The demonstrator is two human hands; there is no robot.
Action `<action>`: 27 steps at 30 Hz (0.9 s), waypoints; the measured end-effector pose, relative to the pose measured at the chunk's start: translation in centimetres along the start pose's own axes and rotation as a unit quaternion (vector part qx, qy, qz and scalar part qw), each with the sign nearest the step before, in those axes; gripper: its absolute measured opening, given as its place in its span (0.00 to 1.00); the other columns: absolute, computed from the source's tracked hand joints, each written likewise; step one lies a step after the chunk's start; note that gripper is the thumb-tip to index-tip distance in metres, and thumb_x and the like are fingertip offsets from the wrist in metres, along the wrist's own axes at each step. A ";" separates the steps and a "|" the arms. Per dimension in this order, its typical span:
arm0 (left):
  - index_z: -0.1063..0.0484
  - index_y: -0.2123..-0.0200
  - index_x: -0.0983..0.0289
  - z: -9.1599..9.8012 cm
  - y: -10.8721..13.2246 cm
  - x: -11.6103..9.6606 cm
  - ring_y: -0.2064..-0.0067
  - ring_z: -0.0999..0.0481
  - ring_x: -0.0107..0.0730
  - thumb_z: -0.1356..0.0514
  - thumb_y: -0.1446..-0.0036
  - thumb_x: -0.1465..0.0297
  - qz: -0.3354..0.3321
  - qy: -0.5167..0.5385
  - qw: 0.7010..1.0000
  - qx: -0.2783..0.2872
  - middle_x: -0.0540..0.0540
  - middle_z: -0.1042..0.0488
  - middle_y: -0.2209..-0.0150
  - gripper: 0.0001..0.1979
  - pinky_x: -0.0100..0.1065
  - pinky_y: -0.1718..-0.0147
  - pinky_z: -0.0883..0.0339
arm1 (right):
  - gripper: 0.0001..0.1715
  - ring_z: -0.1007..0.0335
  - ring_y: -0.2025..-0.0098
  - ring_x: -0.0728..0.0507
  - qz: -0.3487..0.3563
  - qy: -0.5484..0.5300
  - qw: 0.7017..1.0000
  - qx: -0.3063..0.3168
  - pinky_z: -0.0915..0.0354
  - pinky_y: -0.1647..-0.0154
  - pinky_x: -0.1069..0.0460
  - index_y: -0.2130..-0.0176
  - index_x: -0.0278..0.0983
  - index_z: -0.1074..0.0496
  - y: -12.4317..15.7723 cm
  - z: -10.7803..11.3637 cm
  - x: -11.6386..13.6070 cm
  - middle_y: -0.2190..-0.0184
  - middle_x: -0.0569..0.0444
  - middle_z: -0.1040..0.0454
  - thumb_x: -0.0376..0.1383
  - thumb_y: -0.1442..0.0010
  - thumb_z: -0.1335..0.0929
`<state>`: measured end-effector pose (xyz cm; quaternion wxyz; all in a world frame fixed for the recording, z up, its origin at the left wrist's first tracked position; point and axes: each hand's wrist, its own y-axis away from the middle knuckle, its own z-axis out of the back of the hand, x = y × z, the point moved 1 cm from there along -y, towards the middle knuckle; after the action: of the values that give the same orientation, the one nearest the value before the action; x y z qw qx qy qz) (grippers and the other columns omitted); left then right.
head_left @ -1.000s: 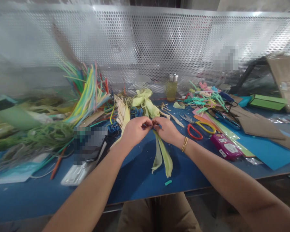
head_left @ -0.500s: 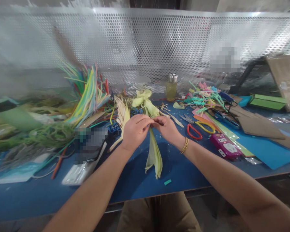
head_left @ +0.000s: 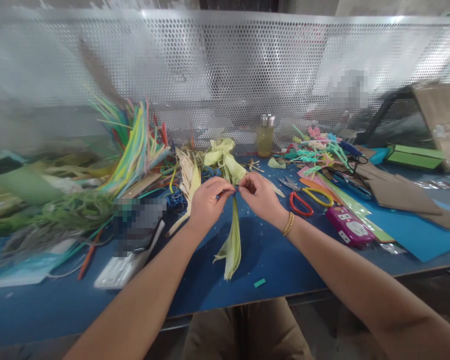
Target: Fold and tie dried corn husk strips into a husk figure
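Two hands: our left hand (head_left: 209, 202) and right hand (head_left: 260, 197) meet above the table (head_left: 285, 265), fingertip to fingertip.
Left fingers: thumb and forefinger pinch the top of the leaves (head_left: 231, 242); the others curl in behind.
Right fingers: thumb and forefinger pinch the same top, where a small blue bit (head_left: 237, 189) shows; we cannot tell what it is.
Leaves: pale green strips hang straight down from the pinch, between our wrists; we cannot tell whether their tips touch the table.
Risk, slip: we hold only the very top, so we judge that a loosened pinch would let the strips fan apart or drop.
Risk, tear: the strips look thin and dry; a hard pull between the two pinches could split them.
Risk, blue bit: it is tiny and the table is blue too, so if it falls we may lose sight of it.
Risk, scissors: the scissors (head_left: 303, 202) lie just beside our right wrist; a wide sweep could knock or snag them.
Bottle: the bottle (head_left: 265, 135) stands upright at the back, metal cap on, with yellowish liquid inside.
Box: the green box (head_left: 414, 157) lies flat and shut at far right; its contents are hidden.
Left edge: a green tub-like shape (head_left: 22, 182) is too blurred to read.
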<state>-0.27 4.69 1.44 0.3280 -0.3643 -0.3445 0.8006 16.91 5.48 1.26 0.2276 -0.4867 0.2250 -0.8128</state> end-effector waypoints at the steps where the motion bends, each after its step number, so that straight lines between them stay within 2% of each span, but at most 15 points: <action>1: 0.24 0.67 0.62 0.0 0.0 0.0 0.62 0.26 0.32 0.42 0.40 0.72 0.000 0.002 1.000 -0.001 0.54 0.24 0.66 0.06 0.34 0.59 0.32 | 0.06 0.32 0.70 0.48 0.009 0.000 1.000 -0.002 0.36 0.67 0.53 0.66 0.37 0.30 0.0 0.1 0.1 0.70 0.55 0.27 0.29 0.47 0.34; 6: 0.25 0.67 0.61 0.0 0.1 0.4 0.62 0.25 0.32 0.41 0.41 0.72 0.009 0.005 1.000 -0.009 0.54 0.24 0.66 0.05 0.34 0.59 0.32 | 0.07 0.31 0.66 0.47 0.066 0.006 0.997 0.041 0.35 0.63 0.52 0.64 0.38 0.26 -0.2 0.2 0.1 0.68 0.54 0.26 0.30 0.46 0.32; 9: 0.25 0.68 0.61 0.0 0.1 0.7 0.62 0.25 0.33 0.39 0.42 0.71 0.024 0.012 1.000 -0.014 0.54 0.24 0.66 0.04 0.34 0.60 0.31 | 0.03 0.32 0.68 0.48 0.059 0.021 0.997 0.041 0.36 0.64 0.52 0.68 0.38 0.27 -0.3 0.3 0.1 0.70 0.55 0.27 0.31 0.45 0.32; 14: 0.24 0.69 0.61 -0.1 0.1 0.9 0.63 0.24 0.33 0.37 0.44 0.70 0.043 0.025 0.999 -0.010 0.54 0.23 0.67 0.03 0.34 0.62 0.30 | 0.01 0.33 0.69 0.49 0.038 0.035 0.998 0.040 0.38 0.66 0.53 0.69 0.37 0.28 -0.6 1.1 0.4 0.71 0.55 0.27 0.31 0.45 0.32; 20: 0.23 0.71 0.61 0.6 -0.3 0.9 0.66 0.25 0.32 0.35 0.46 0.69 0.060 0.017 0.998 0.001 0.53 0.23 0.69 0.03 0.32 0.67 0.32 | 0.04 0.34 0.69 0.49 0.051 0.040 0.993 0.100 0.39 0.66 0.53 0.72 0.36 0.30 -1.3 2.5 0.3 0.72 0.55 0.27 0.31 0.45 0.32; 24: 0.23 0.72 0.62 1.1 -0.5 1.1 0.65 0.25 0.32 0.36 0.46 0.69 0.072 0.018 0.997 0.030 0.53 0.23 0.69 0.04 0.32 0.67 0.33 | 0.04 0.36 0.70 0.49 0.034 0.042 0.995 0.084 0.41 0.67 0.53 0.73 0.36 0.30 -1.8 3.5 -0.2 0.72 0.55 0.28 0.32 0.46 0.32; 27: 0.25 0.73 0.62 1.1 -0.5 1.4 0.65 0.26 0.33 0.37 0.46 0.69 0.085 0.011 0.993 0.075 0.53 0.24 0.69 0.05 0.32 0.68 0.35 | 0.05 0.37 0.71 0.49 0.003 -0.011 0.998 0.064 0.41 0.68 0.53 0.74 0.36 0.31 -2.0 3.7 -0.4 0.74 0.56 0.30 0.34 0.47 0.32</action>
<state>-1.75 5.72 1.88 0.2895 -0.3751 -0.2474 0.8451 20.08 6.73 3.71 0.2626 -0.4796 0.1716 -0.8195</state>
